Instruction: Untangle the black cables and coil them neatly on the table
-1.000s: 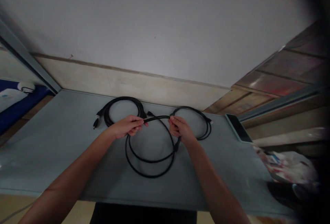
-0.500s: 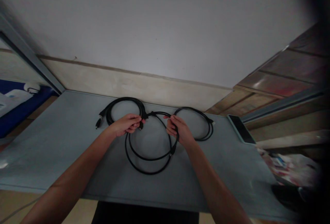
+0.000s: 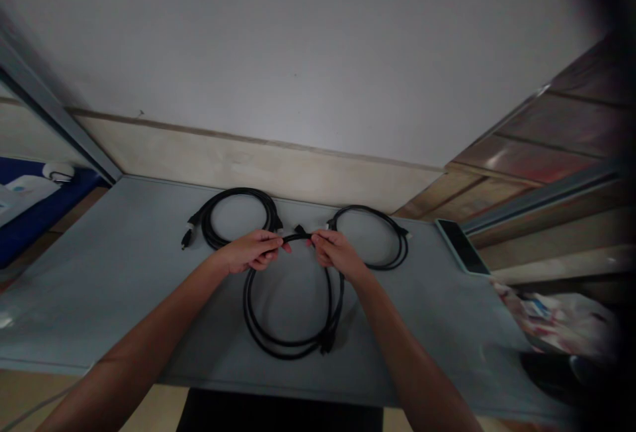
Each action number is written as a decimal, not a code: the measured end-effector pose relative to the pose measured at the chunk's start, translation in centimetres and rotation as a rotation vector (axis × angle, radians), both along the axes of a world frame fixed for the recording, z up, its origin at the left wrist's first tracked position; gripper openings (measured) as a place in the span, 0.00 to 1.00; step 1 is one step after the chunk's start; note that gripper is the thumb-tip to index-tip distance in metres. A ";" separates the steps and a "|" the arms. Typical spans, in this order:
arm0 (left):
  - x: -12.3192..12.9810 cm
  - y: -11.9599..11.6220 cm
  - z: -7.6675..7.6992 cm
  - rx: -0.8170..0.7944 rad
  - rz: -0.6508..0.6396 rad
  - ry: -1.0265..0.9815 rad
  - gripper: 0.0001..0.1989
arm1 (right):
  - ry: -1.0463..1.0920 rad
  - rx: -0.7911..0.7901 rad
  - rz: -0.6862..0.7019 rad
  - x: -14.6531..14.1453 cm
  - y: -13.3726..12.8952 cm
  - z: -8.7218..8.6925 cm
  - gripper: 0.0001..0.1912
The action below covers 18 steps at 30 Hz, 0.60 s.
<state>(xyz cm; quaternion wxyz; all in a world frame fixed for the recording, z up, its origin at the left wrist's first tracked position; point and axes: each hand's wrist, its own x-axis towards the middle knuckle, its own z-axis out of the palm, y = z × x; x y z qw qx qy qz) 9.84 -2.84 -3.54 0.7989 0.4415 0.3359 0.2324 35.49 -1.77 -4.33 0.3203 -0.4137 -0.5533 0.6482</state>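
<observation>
A black cable (image 3: 289, 355) hangs or lies in a loose coil below my hands, with a plug (image 3: 325, 341) at its lower right. My left hand (image 3: 254, 250) is closed on the top of this coil from the left. From the right, my right hand (image 3: 332, 251) pinches the same stretch, close to a dark connector (image 3: 299, 228) that sticks up between the hands. Behind my left hand lies a thicker coiled black cable (image 3: 213, 203), its plug end (image 3: 187, 238) pointing left. Another thin coiled black cable (image 3: 401, 246) rests beyond my right hand.
The grey table (image 3: 124, 273) meets a pale wall at the back. A phone (image 3: 462, 246) lies by the table's right edge. Plastic bags (image 3: 571, 319) and a dark rounded object (image 3: 556, 376) are at the far right. Blue material (image 3: 30, 223) with white items stands past the left edge.
My hands have come closer together along the top of the middle cable. Its coil has shifted down toward me, and its lower-right plug is now lower.
</observation>
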 end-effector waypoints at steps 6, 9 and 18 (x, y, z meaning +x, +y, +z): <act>0.0 0.2 -0.1 -0.041 0.046 -0.044 0.18 | 0.146 0.035 -0.224 1.9 0.9 1.3 0.18; 0.2 0.1 0.0 -0.047 0.095 -0.069 0.17 | 0.209 0.076 -0.360 2.4 1.2 1.6 0.18; 0.1 -0.3 -0.4 0.017 0.058 -0.098 0.17 | 0.084 0.297 -0.515 2.0 1.0 1.5 0.21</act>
